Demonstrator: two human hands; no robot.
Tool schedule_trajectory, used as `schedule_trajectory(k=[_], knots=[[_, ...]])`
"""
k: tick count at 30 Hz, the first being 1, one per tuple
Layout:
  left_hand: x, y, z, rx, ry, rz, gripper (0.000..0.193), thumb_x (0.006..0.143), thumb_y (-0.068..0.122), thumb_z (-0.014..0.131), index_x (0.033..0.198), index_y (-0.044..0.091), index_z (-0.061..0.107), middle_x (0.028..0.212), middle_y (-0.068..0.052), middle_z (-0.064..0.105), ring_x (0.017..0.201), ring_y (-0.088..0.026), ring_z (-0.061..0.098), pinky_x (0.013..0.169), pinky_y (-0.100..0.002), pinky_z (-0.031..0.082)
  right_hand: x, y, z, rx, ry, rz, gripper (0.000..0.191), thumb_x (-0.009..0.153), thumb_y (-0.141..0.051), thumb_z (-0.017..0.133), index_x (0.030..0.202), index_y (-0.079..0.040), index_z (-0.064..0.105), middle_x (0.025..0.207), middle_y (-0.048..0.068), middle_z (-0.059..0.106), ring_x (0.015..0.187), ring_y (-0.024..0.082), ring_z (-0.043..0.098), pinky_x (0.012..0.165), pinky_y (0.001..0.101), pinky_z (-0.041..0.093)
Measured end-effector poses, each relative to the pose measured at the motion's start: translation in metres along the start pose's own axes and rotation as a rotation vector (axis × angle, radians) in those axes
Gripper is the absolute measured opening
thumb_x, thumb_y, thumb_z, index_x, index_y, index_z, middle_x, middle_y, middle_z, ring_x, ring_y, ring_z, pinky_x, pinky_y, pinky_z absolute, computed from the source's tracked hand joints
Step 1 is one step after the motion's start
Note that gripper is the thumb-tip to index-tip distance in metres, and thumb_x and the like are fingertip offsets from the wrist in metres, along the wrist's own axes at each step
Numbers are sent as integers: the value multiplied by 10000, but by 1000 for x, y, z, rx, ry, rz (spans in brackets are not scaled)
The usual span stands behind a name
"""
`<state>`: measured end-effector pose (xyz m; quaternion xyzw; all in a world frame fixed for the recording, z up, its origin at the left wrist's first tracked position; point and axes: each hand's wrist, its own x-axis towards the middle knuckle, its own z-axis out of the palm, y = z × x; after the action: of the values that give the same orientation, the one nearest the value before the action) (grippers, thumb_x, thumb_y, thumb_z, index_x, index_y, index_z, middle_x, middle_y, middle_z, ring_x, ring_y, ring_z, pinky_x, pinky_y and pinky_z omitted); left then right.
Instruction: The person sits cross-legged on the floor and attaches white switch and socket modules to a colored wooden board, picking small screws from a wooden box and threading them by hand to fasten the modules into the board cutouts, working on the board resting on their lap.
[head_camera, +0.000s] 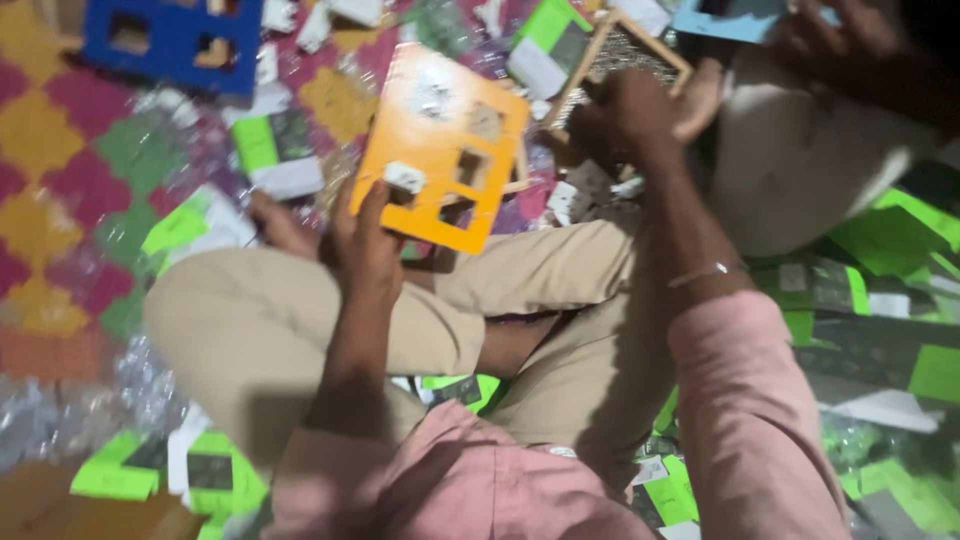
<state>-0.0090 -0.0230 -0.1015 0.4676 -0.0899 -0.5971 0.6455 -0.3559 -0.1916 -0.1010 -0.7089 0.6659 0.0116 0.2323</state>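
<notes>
My left hand (362, 240) grips the near edge of an orange plastic plate (440, 130) with several rectangular cut-outs, held tilted above my crossed legs in beige trousers (560, 290). A small white piece (404, 177) sits in one cut-out by my thumb. My right hand (640, 110) reaches forward, fingers curled at the corner of a wooden-framed board (600, 50) lying on the floor; whether it holds something small is blurred.
A blue plate (170, 40) with cut-outs lies at the far left on a red, yellow and green patterned mat (60, 170). Green-and-white packets (275, 150) and clear wrappers litter the floor all round. Another person's knee (800, 160) and hand (830, 30) are at the upper right.
</notes>
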Motion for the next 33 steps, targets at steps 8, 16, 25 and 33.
schedule_trajectory(k=[8, 16, 25, 33], knots=[[-16, -13, 3, 198, -224, 139, 232, 1066, 216, 616, 1155, 2, 632, 1027, -22, 642, 934, -86, 578, 823, -259, 497, -111, -114, -4, 678, 393, -436, 84, 892, -39, 774, 950, -33, 713, 981, 68, 764, 865, 108, 721, 727, 257, 578], [-31, -17, 10, 443, -326, 206, 240, 1055, 221, 590, 1174, 17, 635, 1009, 8, 661, 919, -56, 582, 828, -226, 492, -149, -182, 15, 656, 335, -439, 181, 854, -24, 758, 1032, -58, 750, 957, 69, 746, 824, 158, 715, 709, 273, 582], [-29, -19, 13, 459, -321, 221, 226, 1074, 204, 593, 1166, 0, 627, 956, 4, 629, 906, -64, 558, 810, -235, 481, -142, -181, 22, 530, 331, -619, 184, 904, 1, 746, 1079, -57, 740, 1030, 94, 726, 970, 282, 679, 863, 383, 525], [-34, -11, 18, 571, -291, 277, 218, 1070, 184, 586, 1161, -7, 641, 935, -32, 679, 870, -78, 605, 778, -253, 511, -143, -185, 20, 489, 329, -618, 129, 937, -44, 767, 1062, -63, 744, 996, 94, 703, 942, 284, 629, 869, 410, 474]])
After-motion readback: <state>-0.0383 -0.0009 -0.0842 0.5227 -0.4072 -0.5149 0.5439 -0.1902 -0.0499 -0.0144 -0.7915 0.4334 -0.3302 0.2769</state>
